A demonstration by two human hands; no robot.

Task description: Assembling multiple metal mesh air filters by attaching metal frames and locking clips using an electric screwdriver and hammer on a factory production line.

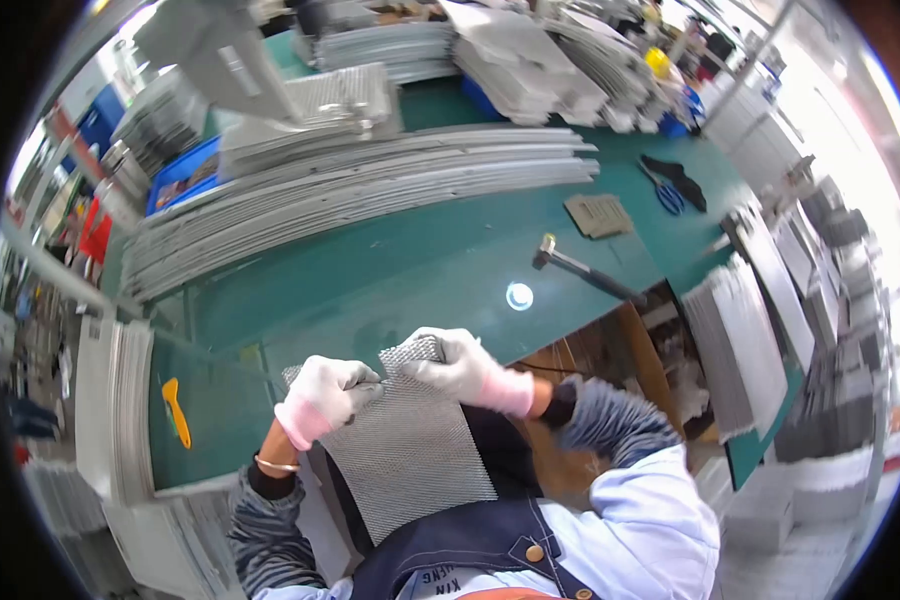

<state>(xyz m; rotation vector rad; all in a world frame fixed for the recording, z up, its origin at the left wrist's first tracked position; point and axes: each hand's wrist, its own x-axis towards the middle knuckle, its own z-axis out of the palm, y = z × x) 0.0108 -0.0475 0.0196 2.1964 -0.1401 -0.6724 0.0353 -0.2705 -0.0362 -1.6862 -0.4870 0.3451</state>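
Note:
A sheet of silver metal mesh (pixel 410 450) hangs from the bench's near edge down over my lap. Its upper edge is bent or folded near both hands. My left hand (pixel 328 398), in a white glove with a pink cuff, grips that edge at the left. At the right, my right hand (pixel 462 370), gloved the same way, pinches a raised corner of the mesh between thumb and fingers. The two hands are a short gap apart, and the fingertips are partly hidden by the mesh.
On the green bench (pixel 370 270) lie a hammer (pixel 585 268), blue-handled scissors (pixel 667 195), a brown card (pixel 598 215) and a yellow-handled tool (pixel 176 412). Long pale metal strips (pixel 370 190) stretch across the back. Stacked white panels (pixel 735 345) stand at right, beside an open drawer (pixel 620 360).

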